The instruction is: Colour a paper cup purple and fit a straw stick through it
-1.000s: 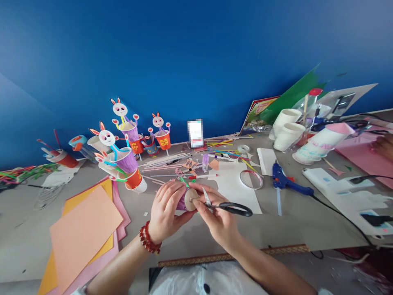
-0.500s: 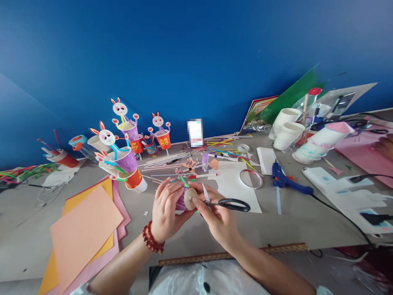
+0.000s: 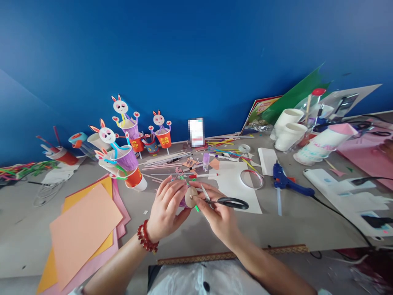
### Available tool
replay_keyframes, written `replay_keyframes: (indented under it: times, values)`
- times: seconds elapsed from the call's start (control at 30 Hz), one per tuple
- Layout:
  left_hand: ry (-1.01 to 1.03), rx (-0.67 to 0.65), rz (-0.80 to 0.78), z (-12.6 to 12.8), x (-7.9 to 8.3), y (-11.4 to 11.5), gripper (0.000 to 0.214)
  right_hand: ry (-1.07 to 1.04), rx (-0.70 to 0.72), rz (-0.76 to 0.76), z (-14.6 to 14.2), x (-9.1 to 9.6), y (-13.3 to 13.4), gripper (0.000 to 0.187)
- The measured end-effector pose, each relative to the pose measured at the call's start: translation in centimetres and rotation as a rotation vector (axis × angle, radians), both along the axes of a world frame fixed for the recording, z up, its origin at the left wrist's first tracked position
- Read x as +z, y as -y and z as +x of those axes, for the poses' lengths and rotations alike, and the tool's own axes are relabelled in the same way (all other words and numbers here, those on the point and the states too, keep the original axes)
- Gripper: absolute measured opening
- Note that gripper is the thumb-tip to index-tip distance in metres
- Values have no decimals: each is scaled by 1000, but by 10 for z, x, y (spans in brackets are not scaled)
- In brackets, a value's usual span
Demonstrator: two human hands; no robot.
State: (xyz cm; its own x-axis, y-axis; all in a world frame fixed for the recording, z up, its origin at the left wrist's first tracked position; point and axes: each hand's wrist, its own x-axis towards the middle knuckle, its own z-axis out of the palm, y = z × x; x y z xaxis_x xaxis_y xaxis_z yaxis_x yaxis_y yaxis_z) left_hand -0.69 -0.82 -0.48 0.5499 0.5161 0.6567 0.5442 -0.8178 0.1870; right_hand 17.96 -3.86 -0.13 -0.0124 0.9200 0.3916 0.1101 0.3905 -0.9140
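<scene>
My left hand (image 3: 166,209) is wrapped round a purple paper cup (image 3: 188,197) lying on its side, its pale round bottom turned toward me. My right hand (image 3: 216,215) grips black-handled scissors (image 3: 229,202), blades pointing at the cup's bottom, and its fingertips pinch a thin stick at the centre of that bottom. A green straw pokes out below the cup. Both hands hover just above the grey table (image 3: 190,233), close to its near edge.
Sheets of orange and pink paper (image 3: 82,229) lie at left. Bunny-decorated cups (image 3: 123,159) stand behind them. A blue glue gun (image 3: 287,184), a tape ring (image 3: 251,179), white sheets and white cups (image 3: 288,129) lie at right. Another person's hand (image 3: 387,147) rests at the far right edge.
Both hands with the cup and scissors have shifted slightly up and away; the cup has turned a little in my left hand. The grips are the same.
</scene>
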Motion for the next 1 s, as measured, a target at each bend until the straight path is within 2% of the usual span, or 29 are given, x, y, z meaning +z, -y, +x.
replay_keyframes:
  times: [0.23, 0.63, 0.8, 1.0]
  values:
    - [58, -3, 12, -1, -7, 0, 63, -62, 3, -82, -3, -3, 1, 22]
    - [207, 2, -204, -2, -7, 3, 65, 11, 72, -119, 10, 7, -2, 21]
    - [205, -27, -261, -2, -8, 2, 67, 76, 50, -61, 19, 14, -2, 21]
    - [223, -93, -307, -2, -9, 3, 66, 149, 95, -2, 24, 15, -6, 19]
